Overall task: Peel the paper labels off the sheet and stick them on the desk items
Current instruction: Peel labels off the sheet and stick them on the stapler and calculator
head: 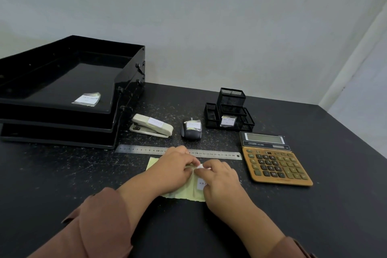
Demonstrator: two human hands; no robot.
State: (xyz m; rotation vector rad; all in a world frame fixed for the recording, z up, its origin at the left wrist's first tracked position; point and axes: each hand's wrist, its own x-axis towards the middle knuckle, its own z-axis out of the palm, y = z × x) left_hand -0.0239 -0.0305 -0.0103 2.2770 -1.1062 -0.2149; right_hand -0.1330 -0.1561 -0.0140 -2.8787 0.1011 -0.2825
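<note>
Label [201,166] sits pinched tight between the fingertips of left hand [178,168] and right hand [223,179] above the yellow sheet [184,194], the bare ruler [211,154] lying crosswise just beyond the grip, the calculator [274,163] to its right, nearer the right hand.

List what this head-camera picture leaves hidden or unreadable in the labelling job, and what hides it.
All head view.
- Writing on the stapler label, tray label and organiser label: too small, blurred.
- White label at the fingertips: mostly covered by the left hand and right hand; peeled free or not, unclear.
- Yellow backing sheet: middle under both hands; remaining labels uncountable.
- Ruler: middle marks behind the left hand.
</note>
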